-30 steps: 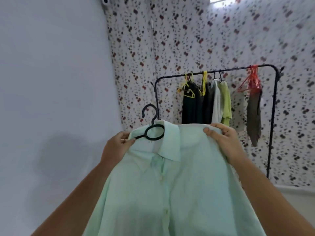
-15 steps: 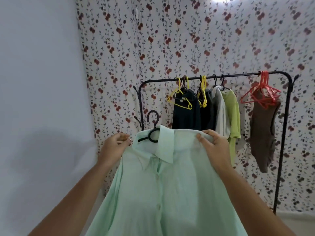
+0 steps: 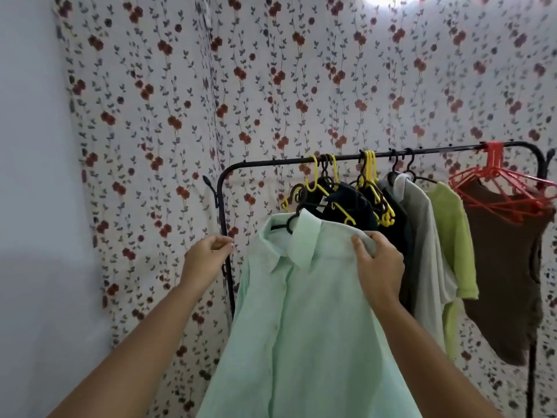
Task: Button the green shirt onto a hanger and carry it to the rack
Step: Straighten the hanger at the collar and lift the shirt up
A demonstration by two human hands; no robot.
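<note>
Right hand [image 3: 378,263] clamps the right shoulder of the green shirt [image 3: 301,327]. The shirt hangs, front closed, on a black hanger [image 3: 290,222] held near, in front of the left end of the rack [image 3: 271,162]. Left hand [image 3: 208,254] is apart from the shirt at its left, fingers loosely curled and holding nothing.

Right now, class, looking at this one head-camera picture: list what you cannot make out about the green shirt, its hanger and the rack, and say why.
Head view only:
- Arms of the black hanger: hidden inside the green shirt; only its hook shows.
- Shirt hem: cut off by the bottom edge.
- Feet of the rack: below the bottom edge.
- Whether the left hand pinches anything: its fingers are too small to tell.
</note>
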